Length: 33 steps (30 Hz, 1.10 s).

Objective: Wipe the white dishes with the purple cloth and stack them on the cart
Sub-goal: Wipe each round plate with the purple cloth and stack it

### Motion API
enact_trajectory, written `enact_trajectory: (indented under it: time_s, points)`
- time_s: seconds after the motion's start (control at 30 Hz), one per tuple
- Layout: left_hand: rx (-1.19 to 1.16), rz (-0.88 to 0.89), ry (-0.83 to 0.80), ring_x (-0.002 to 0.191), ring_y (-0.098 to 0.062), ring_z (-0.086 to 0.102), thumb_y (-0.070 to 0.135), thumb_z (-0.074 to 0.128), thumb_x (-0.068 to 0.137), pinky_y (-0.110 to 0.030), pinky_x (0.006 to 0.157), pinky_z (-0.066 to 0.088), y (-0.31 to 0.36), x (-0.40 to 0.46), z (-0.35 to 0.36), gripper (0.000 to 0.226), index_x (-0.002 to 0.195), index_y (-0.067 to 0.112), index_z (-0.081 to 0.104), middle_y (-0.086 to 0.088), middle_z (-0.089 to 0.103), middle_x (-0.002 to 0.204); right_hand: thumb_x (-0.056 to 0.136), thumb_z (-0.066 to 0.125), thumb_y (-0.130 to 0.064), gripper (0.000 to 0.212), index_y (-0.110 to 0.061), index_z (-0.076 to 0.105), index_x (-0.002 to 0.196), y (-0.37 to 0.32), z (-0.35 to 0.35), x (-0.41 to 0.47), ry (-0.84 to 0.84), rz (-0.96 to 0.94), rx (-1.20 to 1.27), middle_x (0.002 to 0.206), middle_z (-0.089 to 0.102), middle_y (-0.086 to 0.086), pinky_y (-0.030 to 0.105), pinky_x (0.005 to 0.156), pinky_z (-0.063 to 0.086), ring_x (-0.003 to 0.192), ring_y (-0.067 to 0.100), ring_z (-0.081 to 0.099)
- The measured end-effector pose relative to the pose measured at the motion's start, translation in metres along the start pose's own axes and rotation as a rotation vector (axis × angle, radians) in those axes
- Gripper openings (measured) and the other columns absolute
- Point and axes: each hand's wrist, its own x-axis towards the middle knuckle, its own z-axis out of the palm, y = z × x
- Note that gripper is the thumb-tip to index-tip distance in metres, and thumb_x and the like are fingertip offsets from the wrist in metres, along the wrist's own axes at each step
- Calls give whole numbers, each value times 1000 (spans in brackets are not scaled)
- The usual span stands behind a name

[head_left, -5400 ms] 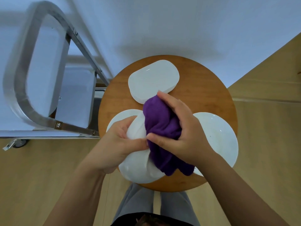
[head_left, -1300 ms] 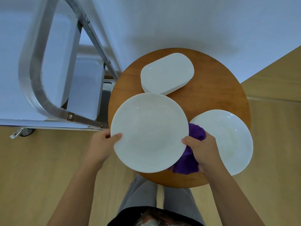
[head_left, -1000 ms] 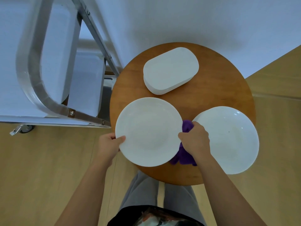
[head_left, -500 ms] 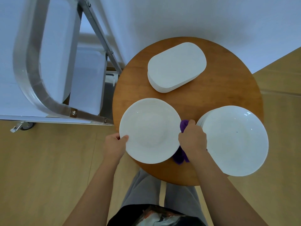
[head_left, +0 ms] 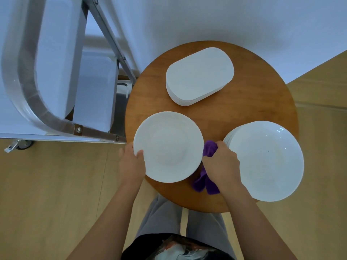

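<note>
A round white plate (head_left: pixel 168 146) lies face up at the near left of the round wooden table (head_left: pixel 247 109). My left hand (head_left: pixel 131 164) grips its left rim, thumb on top. My right hand (head_left: pixel 221 164) touches its right rim while clutching the bunched purple cloth (head_left: pixel 205 182), whose tail hangs onto the table. A stack of round white plates (head_left: pixel 264 160) sits to the right, overhanging the table edge. A stack of oblong white dishes (head_left: pixel 199 76) rests at the far side. The cart (head_left: pixel 56 121) stands to the left.
The cart has a thick metal handle loop and white shelves, with a caster wheel (head_left: pixel 22 144) on the wooden floor. A white wall lies behind the table. My grey-trousered legs are below the table's near edge.
I finished rubbing the plate with the cloth, turned it face up and lowered it toward the table's near left. The cloth is now bunched in my right hand at the plate's right rim.
</note>
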Motion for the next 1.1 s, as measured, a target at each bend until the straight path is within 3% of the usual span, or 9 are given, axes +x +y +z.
enact_trajectory:
  time_s: [0.13,0.23,0.37,0.43,0.57,0.67,0.8,0.93,1.1]
  points:
    - [161,31,28,94,-17,47,23,46,97,-31,84,44,0,2,1,27,118,8,55,-15,56,112,87,63,-25,43,-20,45,127,4,-2,-5,17,-12,108,104,53,-6,23,68,43,82,11,45]
    - [137,7,10,112,-28,49,22,54,93,-40,93,46,5,-8,1,40,130,10,46,-16,51,122,85,66,-26,41,-24,47,121,9,-6,-8,-11,-27,267,95,47,-14,17,63,42,80,10,48]
    - [107,146,37,127,-28,39,23,61,89,-45,105,36,38,-48,17,55,139,14,40,-11,45,138,80,71,-26,30,-34,47,96,27,-29,-15,-128,-27,539,85,53,-19,14,53,40,76,10,55]
    - [34,273,-80,121,-21,46,24,59,91,-33,102,37,60,-72,33,43,132,16,50,-5,54,130,78,72,-22,25,-32,52,89,41,-47,-18,-210,3,694,87,60,-10,20,59,46,82,15,59]
    - [-83,287,-345,81,-2,55,33,54,95,-8,71,40,104,-90,63,24,116,22,59,8,62,101,64,77,-20,38,-27,58,97,77,-86,-25,-367,15,801,89,66,3,32,69,54,86,23,64]
    - [1,230,-392,69,-3,52,47,55,91,-10,57,35,133,-90,87,22,93,25,53,13,56,80,51,83,-22,48,-18,63,95,108,-110,-26,-410,1,886,82,69,6,28,59,54,78,23,68]
    - [242,208,-447,64,-7,48,44,57,90,-16,54,35,148,-92,110,26,92,22,44,9,49,76,54,76,-14,29,-16,70,83,151,-130,-18,-381,80,1084,80,71,10,29,54,54,72,23,70]
    - [305,286,-466,66,-7,46,34,52,95,-20,65,38,148,-87,111,14,92,23,44,9,48,82,60,68,-24,38,-12,67,97,179,-142,0,-305,182,1215,88,72,9,34,62,53,76,23,70]
    - [189,291,-362,65,-9,53,32,52,95,-13,54,36,151,-99,106,21,78,28,40,11,50,74,59,70,-29,59,-9,61,114,191,-156,24,-224,181,1181,104,68,14,41,76,50,96,32,63]
